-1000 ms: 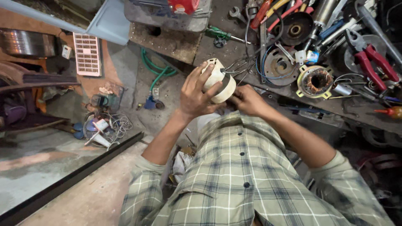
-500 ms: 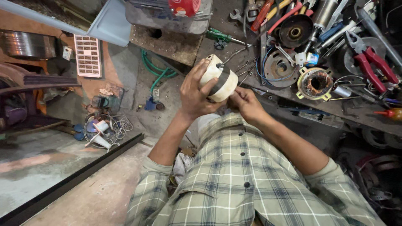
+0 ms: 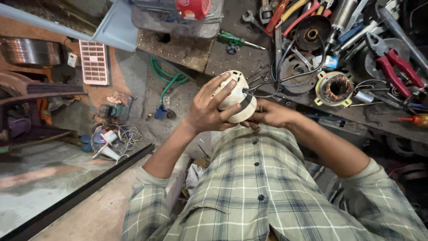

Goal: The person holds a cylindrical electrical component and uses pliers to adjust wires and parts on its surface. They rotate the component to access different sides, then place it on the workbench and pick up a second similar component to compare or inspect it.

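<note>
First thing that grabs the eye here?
The cream motor housing at centre frame, gripped by the left hand from the side and the right hand from below, with black wires trailing out of it. Behind it, the cluttered workbench holds red-handled pliers at right and a copper-wound stator.

Gripped cream motor housing (image 3: 235,96) with left hand (image 3: 208,109) and right hand (image 3: 273,114), black wires (image 3: 267,82) trailing toward cluttered workbench (image 3: 249,58) edge.

Dim, soft even light w/ faint shadows, sharp centre, wide-angle bending at edges.
</note>
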A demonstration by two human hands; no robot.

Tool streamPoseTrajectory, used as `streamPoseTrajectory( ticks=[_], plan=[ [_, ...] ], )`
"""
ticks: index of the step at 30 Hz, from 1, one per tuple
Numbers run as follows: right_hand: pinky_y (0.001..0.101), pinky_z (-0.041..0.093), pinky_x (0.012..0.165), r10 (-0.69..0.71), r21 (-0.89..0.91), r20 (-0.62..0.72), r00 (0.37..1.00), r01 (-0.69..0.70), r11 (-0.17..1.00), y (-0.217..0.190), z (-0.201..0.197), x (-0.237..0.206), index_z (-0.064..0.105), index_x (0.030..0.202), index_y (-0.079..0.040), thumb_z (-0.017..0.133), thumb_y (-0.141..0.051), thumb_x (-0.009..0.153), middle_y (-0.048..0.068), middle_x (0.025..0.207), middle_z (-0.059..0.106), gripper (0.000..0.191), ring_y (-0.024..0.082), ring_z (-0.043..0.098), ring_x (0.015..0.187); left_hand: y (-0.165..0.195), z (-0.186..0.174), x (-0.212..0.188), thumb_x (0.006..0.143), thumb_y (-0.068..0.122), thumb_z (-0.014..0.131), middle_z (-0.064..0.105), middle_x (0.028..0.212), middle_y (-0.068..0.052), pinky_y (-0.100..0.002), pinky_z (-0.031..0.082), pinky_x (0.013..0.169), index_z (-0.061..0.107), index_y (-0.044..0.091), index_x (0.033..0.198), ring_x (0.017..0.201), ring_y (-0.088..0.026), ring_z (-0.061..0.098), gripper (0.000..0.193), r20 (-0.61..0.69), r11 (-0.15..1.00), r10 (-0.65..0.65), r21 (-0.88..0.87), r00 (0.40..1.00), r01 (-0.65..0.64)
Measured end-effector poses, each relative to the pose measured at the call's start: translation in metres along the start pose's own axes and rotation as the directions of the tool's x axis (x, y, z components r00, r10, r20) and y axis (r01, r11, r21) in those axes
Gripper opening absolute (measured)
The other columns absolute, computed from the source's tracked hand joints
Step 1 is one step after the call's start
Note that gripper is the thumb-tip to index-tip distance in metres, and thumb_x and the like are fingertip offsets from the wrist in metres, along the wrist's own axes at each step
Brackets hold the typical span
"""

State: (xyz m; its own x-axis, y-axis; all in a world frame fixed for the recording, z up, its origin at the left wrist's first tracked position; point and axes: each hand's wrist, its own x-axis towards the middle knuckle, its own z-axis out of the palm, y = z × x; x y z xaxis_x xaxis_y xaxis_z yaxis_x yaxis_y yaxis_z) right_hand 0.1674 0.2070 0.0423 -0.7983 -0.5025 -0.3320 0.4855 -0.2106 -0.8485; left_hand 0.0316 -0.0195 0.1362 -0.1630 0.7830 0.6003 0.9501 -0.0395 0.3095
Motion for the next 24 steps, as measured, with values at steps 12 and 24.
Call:
streamPoseTrajectory(
  ticks=[12, 24],
  plan=[
    [0.0453, 0.052, 0.07, -0.771, -0.892, -0.35, 0.532, 0.063, 0.448, -0.037, 0.058, 0.01, 0.065, 0.111, 0.0, 0.069, 0.006, 0.084, 0.017, 0.089, 0.065, 0.028, 0.038, 0.066, 0.081, 0.001, 0.022, 0.001, 0.086, 0.046, 0.088, 0.042, 0.152, -0.017, -0.057, 0.054, 0.111, 0.038, 0.026, 0.147, 0.139, -0.046, 0.053, 0.081, -0.284, 0.95, -0.289, 0.033, 0.914, 0.311],
    [0.048, 0.05, 0.067, -0.811, -0.94, -0.257, 0.526, 0.058, 0.336, -0.058, 0.052, 0.011, 0.065, 0.12, 0.004, 0.069, 0.008, 0.082, 0.018, 0.086, 0.063, 0.038, 0.039, 0.063, 0.077, 0.01, 0.027, 0.011, 0.085, 0.038, 0.088, 0.046, 0.146, -0.022, -0.053, 0.056, 0.109, 0.039, 0.021, 0.144, 0.133, -0.045, 0.057, 0.079, -0.401, 0.911, -0.376, 0.003, 0.835, 0.412]
  ],
)
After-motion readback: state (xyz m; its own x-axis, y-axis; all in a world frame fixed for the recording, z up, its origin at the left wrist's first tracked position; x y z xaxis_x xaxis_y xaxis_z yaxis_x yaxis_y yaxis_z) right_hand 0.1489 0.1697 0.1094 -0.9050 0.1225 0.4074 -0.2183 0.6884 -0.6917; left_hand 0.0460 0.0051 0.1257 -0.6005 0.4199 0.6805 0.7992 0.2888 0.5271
